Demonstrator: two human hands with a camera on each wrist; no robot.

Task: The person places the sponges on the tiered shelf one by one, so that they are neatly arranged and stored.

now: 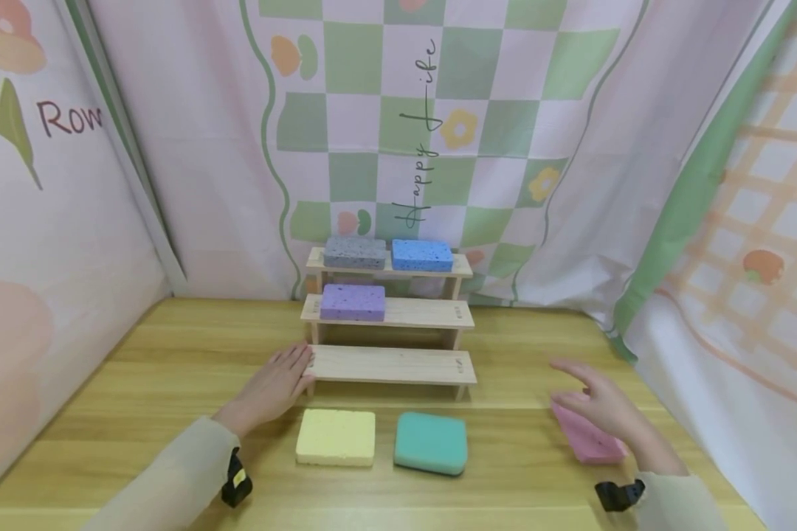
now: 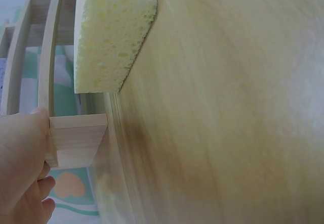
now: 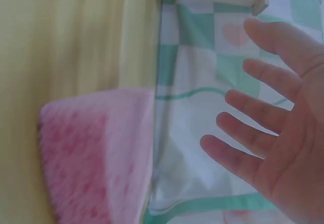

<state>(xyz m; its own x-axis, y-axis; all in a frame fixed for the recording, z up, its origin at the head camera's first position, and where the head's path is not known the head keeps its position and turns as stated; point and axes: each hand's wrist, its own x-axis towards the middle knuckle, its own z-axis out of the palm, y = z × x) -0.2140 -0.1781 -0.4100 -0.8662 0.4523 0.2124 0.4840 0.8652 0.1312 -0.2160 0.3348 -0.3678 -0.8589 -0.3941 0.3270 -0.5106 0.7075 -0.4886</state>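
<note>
My left hand (image 1: 270, 389) grips the left end of the lowest step of a three-tier wooden stand (image 1: 388, 365); in the left wrist view the thumb lies along the board and the fingers (image 2: 46, 186) bend at its end. Over on the right, my right hand (image 1: 604, 405) hovers above a pink sponge (image 1: 587, 435), fingers spread and apart from it in the right wrist view. A yellow sponge (image 1: 336, 437) and a teal sponge (image 1: 431, 443) lie in front of the stand. On the middle step sits a purple sponge (image 1: 353, 302); the top step bears a grey sponge (image 1: 355, 253) and a blue sponge (image 1: 421, 255).
All this stands on a wood-grain table (image 1: 505, 494). Behind it hangs a green-and-white checked curtain (image 1: 412, 125), with printed cloth (image 1: 60, 221) along the left and more cloth (image 1: 744, 243) along the right.
</note>
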